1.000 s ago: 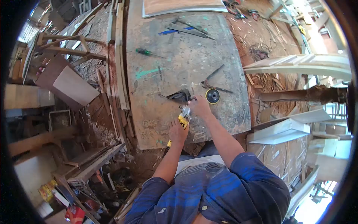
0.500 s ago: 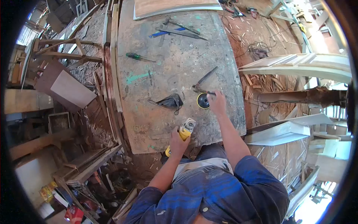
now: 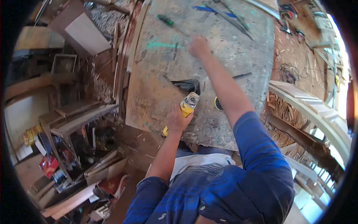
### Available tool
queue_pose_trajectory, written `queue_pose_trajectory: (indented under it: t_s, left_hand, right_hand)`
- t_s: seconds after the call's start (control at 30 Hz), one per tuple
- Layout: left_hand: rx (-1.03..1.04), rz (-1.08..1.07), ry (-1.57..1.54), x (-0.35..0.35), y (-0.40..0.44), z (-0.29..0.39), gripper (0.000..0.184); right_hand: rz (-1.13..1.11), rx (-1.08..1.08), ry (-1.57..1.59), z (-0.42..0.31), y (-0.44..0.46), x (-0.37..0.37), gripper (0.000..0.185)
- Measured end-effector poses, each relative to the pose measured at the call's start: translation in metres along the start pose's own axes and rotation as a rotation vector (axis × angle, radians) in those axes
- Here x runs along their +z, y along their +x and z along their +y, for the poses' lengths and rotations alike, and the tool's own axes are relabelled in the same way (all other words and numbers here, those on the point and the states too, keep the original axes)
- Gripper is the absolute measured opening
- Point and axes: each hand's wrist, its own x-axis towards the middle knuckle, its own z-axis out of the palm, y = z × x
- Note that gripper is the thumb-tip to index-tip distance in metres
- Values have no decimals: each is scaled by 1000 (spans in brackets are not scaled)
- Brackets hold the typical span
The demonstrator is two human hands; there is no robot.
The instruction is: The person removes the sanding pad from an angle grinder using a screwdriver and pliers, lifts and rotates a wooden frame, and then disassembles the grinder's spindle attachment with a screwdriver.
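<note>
My left hand is closed around a yellow angle grinder, its metal head pointing away from me and no disc visible on it. Just beyond the head lies a crumpled black cloth. My right hand is stretched far across the worn workbench, by the shaft tip of a green-handled screwdriver; its fingers are too unclear to show a grip. Under my right forearm, a round pad with a yellow rim is partly hidden. A dark bar sticks out on the arm's other side.
At the bench's far end lie a blue strip and long dark metal tools. A wooden stand and scrap timber crowd the left floor. White-edged panels lean on the right, with cables behind them.
My right hand has left the tool beside the round pad and moved forward and left toward the screwdriver. The view has turned; my left hand still holds the angle grinder.
</note>
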Motion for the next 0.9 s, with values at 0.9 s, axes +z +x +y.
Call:
queue_pose_trajectory:
  t_s: [0.9]
  left_hand:
    - [-18,-21,3,-11,3,2,57]
  right_hand:
    - [256,264,259,43,-168,-94,34]
